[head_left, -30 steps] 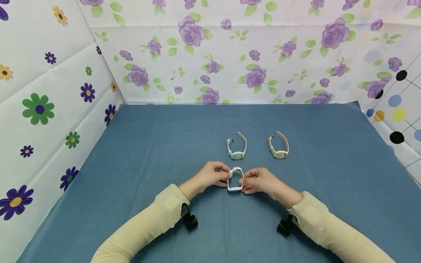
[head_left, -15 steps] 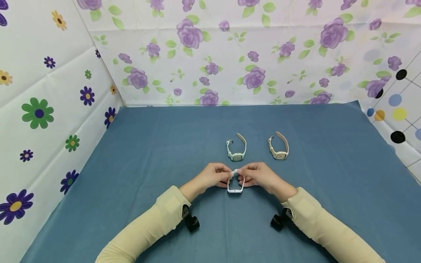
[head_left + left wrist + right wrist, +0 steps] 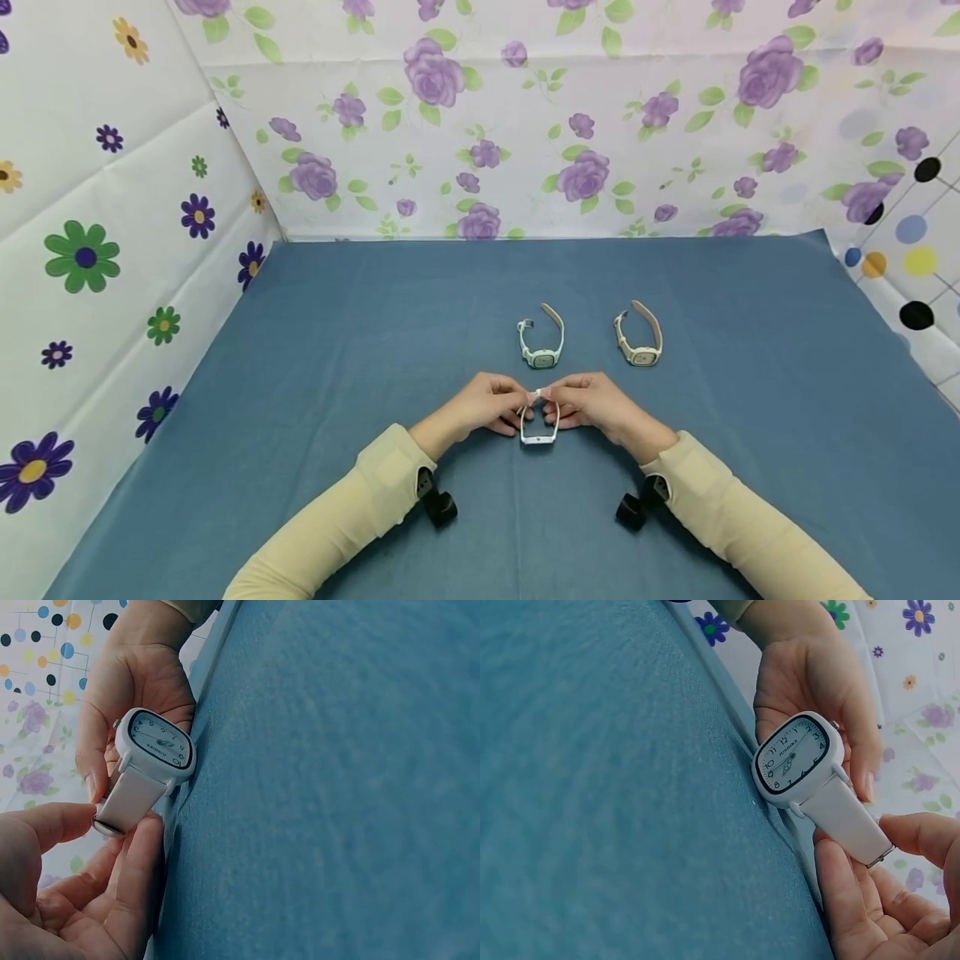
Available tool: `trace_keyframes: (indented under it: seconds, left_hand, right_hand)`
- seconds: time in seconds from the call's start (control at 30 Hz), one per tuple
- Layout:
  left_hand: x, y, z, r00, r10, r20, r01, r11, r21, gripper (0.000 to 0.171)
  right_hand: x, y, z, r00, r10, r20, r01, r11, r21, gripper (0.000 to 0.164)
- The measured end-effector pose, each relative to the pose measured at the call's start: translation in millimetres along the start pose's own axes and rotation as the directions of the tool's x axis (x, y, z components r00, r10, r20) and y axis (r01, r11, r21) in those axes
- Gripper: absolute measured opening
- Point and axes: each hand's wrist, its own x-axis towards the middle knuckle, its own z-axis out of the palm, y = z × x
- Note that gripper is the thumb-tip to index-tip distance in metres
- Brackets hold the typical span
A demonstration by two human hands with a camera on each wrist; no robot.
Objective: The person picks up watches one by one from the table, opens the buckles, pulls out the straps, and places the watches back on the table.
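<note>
A white wristwatch (image 3: 538, 440) stands on its edge on the blue cloth, its strap looped away from the person. At the far end of the loop, the left hand (image 3: 487, 402) pinches the strap from the left and the right hand (image 3: 591, 402) pinches it from the right. Both wrist views show the rectangular dial (image 3: 793, 754) and a metal buckle (image 3: 109, 826) at the fingertips. How far the strap's ends overlap is hidden by the fingers. Behind the hands lie a pale green wristwatch (image 3: 543, 359) and a beige wristwatch (image 3: 643, 357), both with straps unfastened.
The blue cloth (image 3: 337, 333) covers the table, backed by a flowered sheet (image 3: 510, 125) and bordered by patterned sheets at left and right. Each wrist carries a small black camera (image 3: 441, 508) below a cream sleeve (image 3: 337, 508).
The right hand has left the watch's right side and moved to the strap's far end, meeting the left hand's fingertips there. The left hand has kept its hold; the other watches lie unmoved.
</note>
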Motion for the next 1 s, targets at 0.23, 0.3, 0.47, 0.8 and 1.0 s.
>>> trace_keyframes:
  seconds: [0.23, 0.3, 0.47, 0.8, 1.0]
  left_hand:
    - [0.7, -6.3, -0.9, 1.0, -0.012, 0.009, 0.012, 1.0, 0.012, 0.025]
    - [0.6, -7.4, -1.0, 1.0, -0.009, 0.008, 0.009, 1.0, 0.024, 0.025]
    - [-0.6, -8.6, -0.7, 1.0, 0.003, 0.013, -0.004, 1.0, 0.031, 0.026]
    - [-6.5, -8.9, 1.8, 1.0, -0.019, 0.005, 0.019, 1.0, -0.01, 0.024]
    - [-7.4, -10.6, 0.8, 0.999, -0.02, 0.028, 0.02, 1.0, 0.001, 0.024]
  right_hand:
    - [-0.1, 2.2, 0.0, 1.0, -0.013, 0.001, 0.013, 1.0, 0.012, 0.036]
    - [0.2, 2.8, -0.2, 1.0, -0.012, 0.002, 0.012, 1.0, 0.016, 0.035]
    - [1.2, 3.9, -1.7, 1.0, -0.01, -0.001, 0.01, 1.0, 0.014, 0.035]
    - [1.2, 3.6, -2.4, 1.0, -0.01, -0.006, 0.01, 1.0, 0.018, 0.033]
    - [1.8, 4.7, -2.5, 1.0, -0.007, -0.004, 0.007, 0.999, 0.038, 0.032]
